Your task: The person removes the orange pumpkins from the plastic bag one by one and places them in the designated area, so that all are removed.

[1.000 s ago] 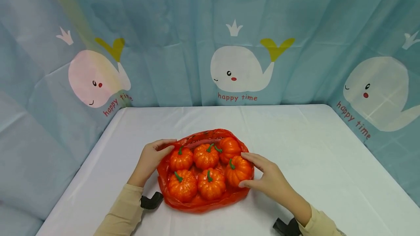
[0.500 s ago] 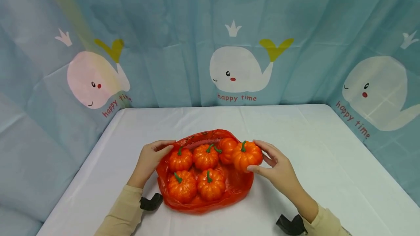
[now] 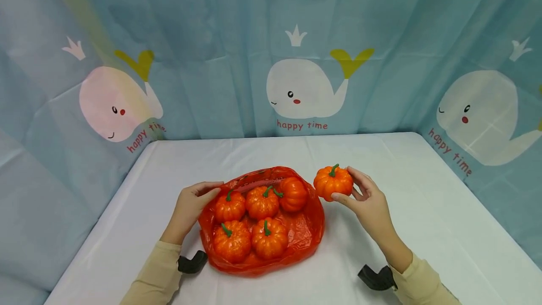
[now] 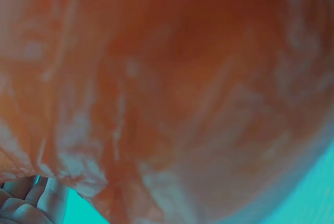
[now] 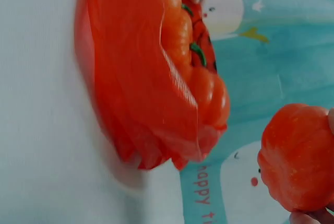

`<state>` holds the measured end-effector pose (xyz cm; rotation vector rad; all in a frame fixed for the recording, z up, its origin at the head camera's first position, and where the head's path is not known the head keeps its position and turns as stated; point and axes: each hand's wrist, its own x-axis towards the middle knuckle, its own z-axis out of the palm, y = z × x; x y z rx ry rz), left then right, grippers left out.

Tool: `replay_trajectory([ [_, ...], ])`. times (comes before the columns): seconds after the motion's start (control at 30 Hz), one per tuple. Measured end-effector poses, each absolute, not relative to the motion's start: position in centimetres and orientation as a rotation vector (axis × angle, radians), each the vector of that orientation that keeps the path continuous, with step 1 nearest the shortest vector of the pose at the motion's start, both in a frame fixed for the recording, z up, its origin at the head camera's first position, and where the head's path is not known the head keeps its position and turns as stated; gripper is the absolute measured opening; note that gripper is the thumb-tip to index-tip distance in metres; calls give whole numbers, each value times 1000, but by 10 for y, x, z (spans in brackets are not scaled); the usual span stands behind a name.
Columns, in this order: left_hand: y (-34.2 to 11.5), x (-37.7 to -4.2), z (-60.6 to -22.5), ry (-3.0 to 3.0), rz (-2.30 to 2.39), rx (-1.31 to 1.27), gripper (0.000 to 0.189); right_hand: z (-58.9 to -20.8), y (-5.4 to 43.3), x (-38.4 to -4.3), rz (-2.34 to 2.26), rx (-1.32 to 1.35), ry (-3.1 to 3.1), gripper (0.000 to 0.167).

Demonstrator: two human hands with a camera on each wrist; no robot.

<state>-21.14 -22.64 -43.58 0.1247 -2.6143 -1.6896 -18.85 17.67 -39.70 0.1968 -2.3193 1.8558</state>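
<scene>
A small orange toy pumpkin [image 3: 332,181] with a green stem is held by my right hand [image 3: 371,207], thumb in front and fingers behind, up and to the right of a red plastic bag [image 3: 308,229]. The right wrist view has this pumpkin [image 5: 296,156] at its right edge, with fingertips around it. Several more pumpkins sit in the bag's wide mouth, including one at the front [image 3: 269,239]. At the bag's left rim, my left hand [image 3: 188,206] pinches the plastic. Red film fills most of the left wrist view, partly hiding the left fingers [image 4: 31,205].
The bag lies on a white-covered table [image 3: 372,154]. Behind and beside it hangs a blue curtain [image 3: 237,88] printed with whales. Black wrist mounts [image 3: 192,262] show at both forearms.
My right hand has lifted one pumpkin from the bag's right side and carried it up and right, past the rim. My left hand keeps its place at the bag.
</scene>
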Motion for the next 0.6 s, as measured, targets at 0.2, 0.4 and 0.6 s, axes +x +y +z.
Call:
replay_trajectory([
  [0.2, -227, -212, -436, -2613, -1707, 138, 42, -402, 186, -199, 1806, 138, -2343, 75],
  [0.4, -227, -212, -436, -2616, -1707, 150, 43, -412, 198, -213, 1760, 104, -2404, 76],
  [0.6, -228, -213, -437, -2621, -1711, 162, 42, -420, 210, -231, 1694, 64, -2493, 76],
])
